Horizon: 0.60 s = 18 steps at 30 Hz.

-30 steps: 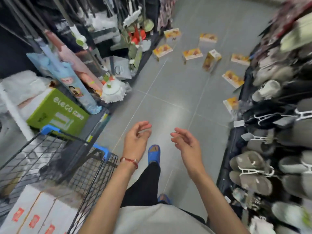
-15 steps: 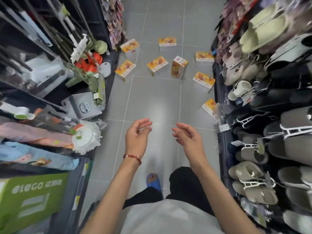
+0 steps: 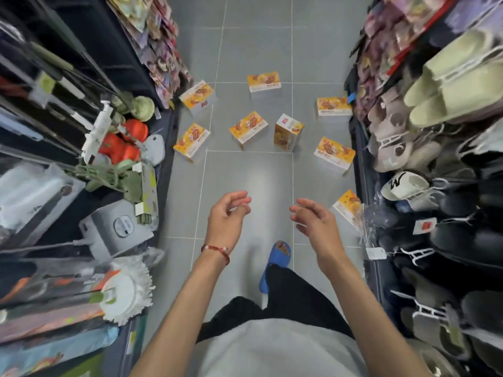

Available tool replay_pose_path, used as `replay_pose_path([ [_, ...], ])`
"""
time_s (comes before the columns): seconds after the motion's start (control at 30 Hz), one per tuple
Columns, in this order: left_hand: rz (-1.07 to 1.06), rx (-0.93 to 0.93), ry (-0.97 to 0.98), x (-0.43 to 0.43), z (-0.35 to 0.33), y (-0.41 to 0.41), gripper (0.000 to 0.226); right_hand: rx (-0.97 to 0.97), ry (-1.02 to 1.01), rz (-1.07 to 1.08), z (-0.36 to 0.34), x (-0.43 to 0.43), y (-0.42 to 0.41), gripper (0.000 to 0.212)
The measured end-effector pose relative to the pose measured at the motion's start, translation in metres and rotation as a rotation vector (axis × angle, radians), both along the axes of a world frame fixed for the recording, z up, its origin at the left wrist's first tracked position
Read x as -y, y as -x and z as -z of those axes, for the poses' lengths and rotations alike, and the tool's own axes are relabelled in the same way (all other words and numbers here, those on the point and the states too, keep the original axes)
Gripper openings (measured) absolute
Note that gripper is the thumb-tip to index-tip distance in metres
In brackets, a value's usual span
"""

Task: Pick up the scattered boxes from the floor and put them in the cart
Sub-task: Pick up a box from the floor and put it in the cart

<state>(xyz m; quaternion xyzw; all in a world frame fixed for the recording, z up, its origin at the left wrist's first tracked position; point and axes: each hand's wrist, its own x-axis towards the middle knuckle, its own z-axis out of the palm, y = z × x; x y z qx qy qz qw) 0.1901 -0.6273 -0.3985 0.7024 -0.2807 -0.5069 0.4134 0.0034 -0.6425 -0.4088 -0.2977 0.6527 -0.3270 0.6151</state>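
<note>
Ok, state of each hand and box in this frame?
Left hand, empty, fingers loosely curled.
Right hand, empty, fingers loosely curled.
Upright box, standing on end on the floor.
Box by slipper rack, on the floor, partly hidden.
Other six boxes, lying flat on the floor.
Cart, out of view.

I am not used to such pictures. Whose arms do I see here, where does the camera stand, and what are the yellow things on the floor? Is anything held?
There is no machine here. A person wears the camera on the head; it looks forward and down, so you see their own arms from above. The left hand and the right hand reach out in front with loosely curled fingers, and both hold nothing. On the grey floor of a shop aisle lie eight yellow boxes; one, the upright box, stands on end. Cleaning tools fill the left shelves and slippers the right. The cart is not in this picture.
</note>
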Motion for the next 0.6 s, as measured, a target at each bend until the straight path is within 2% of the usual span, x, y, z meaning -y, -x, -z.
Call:
replay_pose_path([
  [0.23, -0.007, -0.015, -0.019, 0.149, -0.005, -0.008, 0.028, -0.058, -0.031, -0.09, 0.002, 0.152, -0.007, 0.023],
  [0.6, 0.034, -0.082, -0.155, 0.391, 0.048, -0.048, 0.026, -0.184, -0.074, -0.129, 0.045, 0.374, -0.048, 0.026],
])
